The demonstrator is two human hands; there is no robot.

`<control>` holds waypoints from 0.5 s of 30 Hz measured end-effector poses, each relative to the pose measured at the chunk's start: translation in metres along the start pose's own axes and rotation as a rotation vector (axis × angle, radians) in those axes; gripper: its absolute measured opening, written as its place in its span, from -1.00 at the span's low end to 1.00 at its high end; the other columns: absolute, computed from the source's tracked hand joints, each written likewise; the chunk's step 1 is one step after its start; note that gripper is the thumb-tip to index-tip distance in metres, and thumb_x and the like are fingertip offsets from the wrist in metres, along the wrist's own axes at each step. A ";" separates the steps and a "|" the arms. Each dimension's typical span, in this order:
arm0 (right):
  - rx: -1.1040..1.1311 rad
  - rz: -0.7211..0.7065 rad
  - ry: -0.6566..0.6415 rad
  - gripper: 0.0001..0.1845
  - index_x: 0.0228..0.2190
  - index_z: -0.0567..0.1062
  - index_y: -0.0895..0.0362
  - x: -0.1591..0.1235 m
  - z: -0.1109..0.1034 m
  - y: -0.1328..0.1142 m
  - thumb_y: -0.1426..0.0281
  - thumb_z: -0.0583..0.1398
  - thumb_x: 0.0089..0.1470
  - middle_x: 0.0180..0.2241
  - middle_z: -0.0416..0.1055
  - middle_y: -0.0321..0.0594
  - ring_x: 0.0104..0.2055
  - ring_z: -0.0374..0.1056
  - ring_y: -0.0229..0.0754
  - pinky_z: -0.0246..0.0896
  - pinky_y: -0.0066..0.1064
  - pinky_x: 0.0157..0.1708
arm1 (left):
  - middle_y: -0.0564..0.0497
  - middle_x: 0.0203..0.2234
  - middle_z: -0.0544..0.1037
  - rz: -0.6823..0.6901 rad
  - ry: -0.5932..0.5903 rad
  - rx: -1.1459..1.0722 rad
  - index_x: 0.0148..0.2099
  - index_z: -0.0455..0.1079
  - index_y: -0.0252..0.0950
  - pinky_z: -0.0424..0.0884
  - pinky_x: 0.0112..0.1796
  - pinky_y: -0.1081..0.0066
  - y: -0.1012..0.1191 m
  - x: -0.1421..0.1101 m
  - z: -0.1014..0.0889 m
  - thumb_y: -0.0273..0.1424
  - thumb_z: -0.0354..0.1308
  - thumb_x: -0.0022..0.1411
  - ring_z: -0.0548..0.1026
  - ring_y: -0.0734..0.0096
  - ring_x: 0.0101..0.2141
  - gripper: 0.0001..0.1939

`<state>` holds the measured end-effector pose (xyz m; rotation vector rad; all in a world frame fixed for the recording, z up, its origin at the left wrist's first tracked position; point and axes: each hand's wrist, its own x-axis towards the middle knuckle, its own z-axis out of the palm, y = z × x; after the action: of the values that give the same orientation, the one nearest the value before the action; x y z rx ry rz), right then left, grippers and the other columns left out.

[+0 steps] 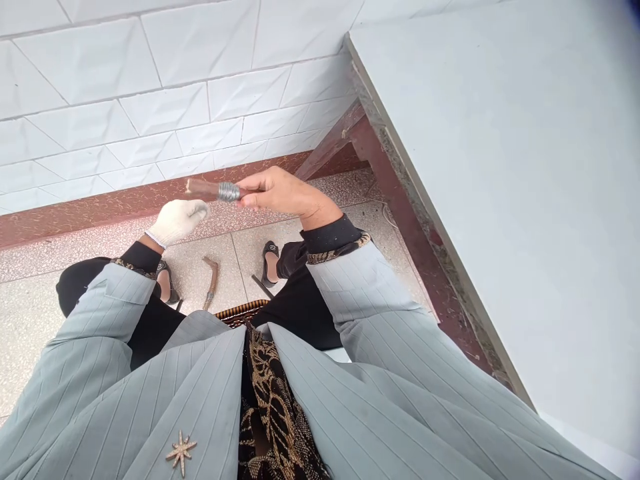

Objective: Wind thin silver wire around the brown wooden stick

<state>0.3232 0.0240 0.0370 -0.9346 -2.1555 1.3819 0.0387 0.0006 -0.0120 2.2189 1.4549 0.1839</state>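
A white tiled wall [105,60] fills the upper left of the frame; a speckled, tiled floor [30,320] lies below it, at the left and centre; a pale-topped counter [500,167] occupies the right side, supported by a reddish-brown frame [400,193]. A grey-blue pinstriped jacket [90,427] spans the lower part of the frame; the right sleeve extends to the centre, the left sleeve to the left of centre.

The bare right hand [275,190] is positioned above centre; its grip is closed on the right end of a brown stick [203,189]; the stick lies nearly level, left of the hand. The left hand [173,220], in a white glove, is curled just below the stick's free end; whether it touches the stick or contains anything cannot be told. A bent brown piece [212,283] rests on the floor, left of centre; a silvery wire coil [229,192] encircles the stick beside the right fingertips; a star-shaped brooch [181,453] is fixed to the jacket, lower left.
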 end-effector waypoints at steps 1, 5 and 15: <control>0.013 0.028 0.095 -0.78 -0.15 0.68 0.21 0.001 0.001 0.002 0.38 0.29 0.21 -0.44 0.43 -0.34 -0.42 0.21 -0.34 0.09 -0.45 -0.36 | -0.09 -0.21 0.72 0.007 -0.009 0.001 -0.02 0.63 -0.27 0.45 -0.10 0.27 0.005 0.000 0.003 -0.32 0.05 0.39 0.66 0.14 -0.17 -0.66; -0.177 0.136 0.302 -0.83 -0.19 0.64 0.23 0.012 0.008 0.009 0.44 0.24 0.26 -0.43 0.42 -0.29 -0.38 0.23 -0.29 0.12 -0.40 -0.31 | 0.01 -0.20 0.72 0.116 -0.027 -0.032 -0.05 0.62 -0.24 0.46 -0.07 0.34 0.022 -0.004 0.009 -0.35 0.01 0.40 0.65 0.29 -0.18 -0.67; -0.855 0.347 -0.065 -0.69 0.00 0.68 0.19 0.019 0.029 -0.005 0.43 0.18 0.36 -0.08 0.61 0.06 -0.05 0.48 0.02 0.15 -0.25 -0.14 | 0.00 -0.24 0.72 0.141 -0.028 -0.018 -0.05 0.63 -0.25 0.47 -0.10 0.36 0.024 -0.012 -0.007 -0.31 0.02 0.40 0.64 0.29 -0.22 -0.65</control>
<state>0.2894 0.0180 0.0291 -1.6330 -2.7703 0.5560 0.0516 -0.0155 0.0067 2.3010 1.2777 0.2111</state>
